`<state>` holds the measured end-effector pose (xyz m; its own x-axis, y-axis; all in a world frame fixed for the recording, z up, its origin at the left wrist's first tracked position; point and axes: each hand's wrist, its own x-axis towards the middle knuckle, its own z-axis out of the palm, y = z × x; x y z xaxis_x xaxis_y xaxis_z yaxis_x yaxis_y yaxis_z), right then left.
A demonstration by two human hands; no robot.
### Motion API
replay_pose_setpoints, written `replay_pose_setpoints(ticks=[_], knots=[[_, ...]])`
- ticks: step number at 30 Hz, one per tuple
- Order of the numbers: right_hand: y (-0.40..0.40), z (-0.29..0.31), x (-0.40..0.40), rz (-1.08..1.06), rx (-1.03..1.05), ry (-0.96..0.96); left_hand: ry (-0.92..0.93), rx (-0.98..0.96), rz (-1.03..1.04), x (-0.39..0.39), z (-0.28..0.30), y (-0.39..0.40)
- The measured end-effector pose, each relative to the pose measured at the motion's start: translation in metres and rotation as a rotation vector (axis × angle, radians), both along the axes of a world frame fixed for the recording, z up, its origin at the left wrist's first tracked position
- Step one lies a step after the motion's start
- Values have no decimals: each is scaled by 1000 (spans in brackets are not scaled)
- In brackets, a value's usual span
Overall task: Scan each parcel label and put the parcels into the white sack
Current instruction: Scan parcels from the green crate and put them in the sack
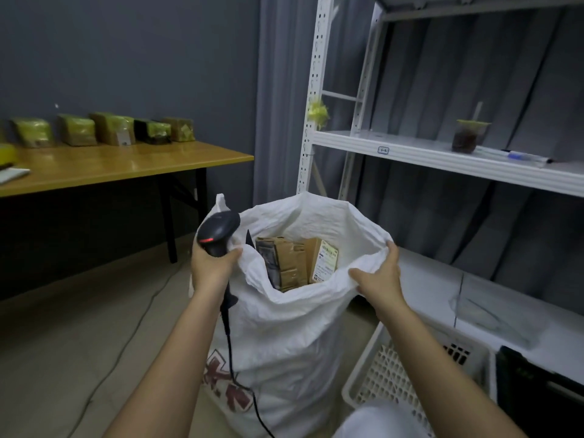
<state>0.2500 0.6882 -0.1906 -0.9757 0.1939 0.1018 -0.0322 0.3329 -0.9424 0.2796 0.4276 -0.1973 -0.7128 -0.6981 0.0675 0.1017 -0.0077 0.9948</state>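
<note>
The white sack (294, 330) stands open on the floor in front of me. Inside it lie several cardboard parcels (292, 262), one showing a white label (327, 262). My left hand (213, 267) grips the black barcode scanner (218, 232) and also pinches the sack's left rim. My right hand (379, 273) grips the sack's right rim and holds the mouth wide. Several more parcels (104, 129), brown with yellow-green tape, stand in a row at the back of the wooden table (126, 165) on the left.
A white metal shelf rack (442, 153) stands right behind the sack, with a drink cup (467, 135) and a pen on it. A white plastic basket (395, 380) sits on the floor at the right. The scanner's cable (230, 352) hangs down the sack.
</note>
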Motion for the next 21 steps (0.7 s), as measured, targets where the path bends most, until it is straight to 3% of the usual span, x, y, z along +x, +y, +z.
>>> replay_pose_setpoints(ticks=[3,8,15,21], knots=[[-1,21,-4,117,97,58,-76,-26,-38,7,5,2],[0,78,-12,130,-63,360,121,-13,84,24,41,-13],[-2,37,4,116,-123,265,-38,-438,93,61,31,12],[25,24,29,102,-185,242,93,-511,15,84,26,70]])
